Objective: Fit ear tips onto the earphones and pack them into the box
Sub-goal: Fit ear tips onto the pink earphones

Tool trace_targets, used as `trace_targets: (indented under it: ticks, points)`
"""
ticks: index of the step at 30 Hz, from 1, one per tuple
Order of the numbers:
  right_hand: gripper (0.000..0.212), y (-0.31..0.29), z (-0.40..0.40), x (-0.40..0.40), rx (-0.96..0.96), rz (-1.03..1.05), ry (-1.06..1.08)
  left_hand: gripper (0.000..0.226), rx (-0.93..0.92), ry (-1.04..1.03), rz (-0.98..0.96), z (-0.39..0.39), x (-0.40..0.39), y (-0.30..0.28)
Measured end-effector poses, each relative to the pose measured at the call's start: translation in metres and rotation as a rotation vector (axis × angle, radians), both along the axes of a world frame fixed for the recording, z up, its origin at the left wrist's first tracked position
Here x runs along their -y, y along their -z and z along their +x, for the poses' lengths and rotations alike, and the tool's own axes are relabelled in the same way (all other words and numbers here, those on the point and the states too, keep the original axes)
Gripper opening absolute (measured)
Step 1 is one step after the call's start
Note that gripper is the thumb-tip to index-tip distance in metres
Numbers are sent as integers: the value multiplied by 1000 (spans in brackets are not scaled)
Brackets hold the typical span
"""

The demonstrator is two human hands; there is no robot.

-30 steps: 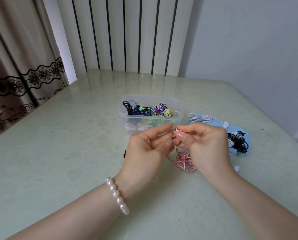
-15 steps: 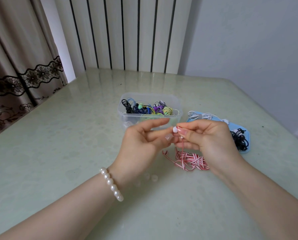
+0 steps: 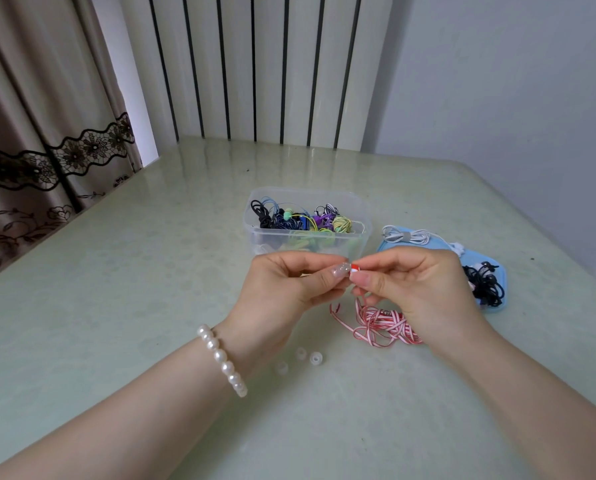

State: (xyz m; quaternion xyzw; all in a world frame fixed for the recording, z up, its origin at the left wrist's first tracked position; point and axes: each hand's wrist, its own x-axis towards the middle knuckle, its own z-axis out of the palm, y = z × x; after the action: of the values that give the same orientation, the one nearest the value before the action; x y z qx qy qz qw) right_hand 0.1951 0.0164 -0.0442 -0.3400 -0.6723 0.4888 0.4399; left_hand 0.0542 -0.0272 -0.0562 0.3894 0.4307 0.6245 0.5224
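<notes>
My right hand [image 3: 417, 289] pinches a red-and-white earbud [image 3: 355, 268] above the table. Its striped red-and-white cable [image 3: 381, 323] lies bundled below that hand. My left hand [image 3: 286, 289] pinches a clear ear tip [image 3: 345, 269] against the bud's end. Three loose clear ear tips [image 3: 315, 358] rest on the table under my left wrist. A clear plastic box [image 3: 358, 209] with several coloured earphones stands just beyond my hands.
A blue lid [image 3: 497, 271] to the right carries a white earphone bundle [image 3: 405, 236] and a black earphone bundle [image 3: 485, 285]. The pale green table [image 3: 116, 289] ends at a curtain on the left and a striped wall behind.
Both hands stay pinched together at the earbud. The view has shifted, and the loose ear tips under my left wrist have come into sight. The cable bundle shows more fully.
</notes>
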Motion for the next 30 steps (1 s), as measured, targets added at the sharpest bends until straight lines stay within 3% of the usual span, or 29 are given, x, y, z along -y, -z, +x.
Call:
trace_targets:
  ticks: [4,17,25,30]
  points:
    - [16,4,-3,2,-44,24,13,7,67,41,-73,-1,0,-1]
    - [8,11,-6,1,-126,-112,14,11,334,113,-231,-3,-1,-3]
    - [15,10,-5,0,-210,-288,-54,10,175,77,-151,0,0,-1]
    - [13,7,-5,1,-193,-275,-37,9,228,77,-186,3,0,0]
